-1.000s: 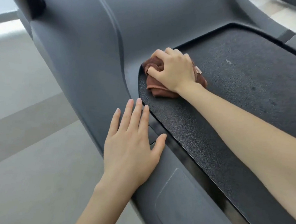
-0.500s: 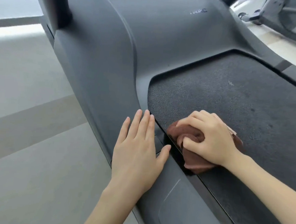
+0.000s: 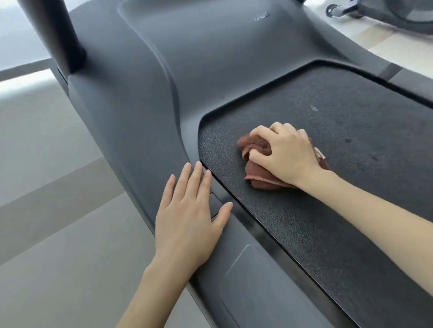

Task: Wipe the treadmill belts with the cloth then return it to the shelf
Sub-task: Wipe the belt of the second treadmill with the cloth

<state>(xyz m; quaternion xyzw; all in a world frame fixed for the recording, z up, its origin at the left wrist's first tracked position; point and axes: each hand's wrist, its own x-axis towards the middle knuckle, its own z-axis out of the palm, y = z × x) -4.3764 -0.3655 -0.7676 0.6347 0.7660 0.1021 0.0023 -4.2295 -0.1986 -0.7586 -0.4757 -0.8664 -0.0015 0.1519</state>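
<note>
Brown terry cloth (image 3: 257,175), bunched into a wad and gripped by the right hand (image 3: 286,153) — fingers curled over the top, thumb dug into the folds on the near side. Pressed down on the black textured treadmill belt (image 3: 348,211), with the belt's rounded front corner just beyond and to the left of the knuckles. Pale tag or hem poking out past the little-finger side of that hand.

Left hand (image 3: 191,214) empty and flat, palm down on the grey plastic side rail (image 3: 252,289), fingers straight and together, thumb spread toward the belt. Fingertips right at the belt's edge, near the cloth but apart from it.

Ahead of both hands, the smooth grey motor cover (image 3: 191,67), with small lettering too blurred to read. Further ahead and to the left of the left hand, a dark upright post (image 3: 51,21) rising from the cover. Left of the left forearm, grey floor (image 3: 40,215) in lighter and darker bands. Far beyond the right hand — part of another exercise machine (image 3: 405,15) on pale flooring.
</note>
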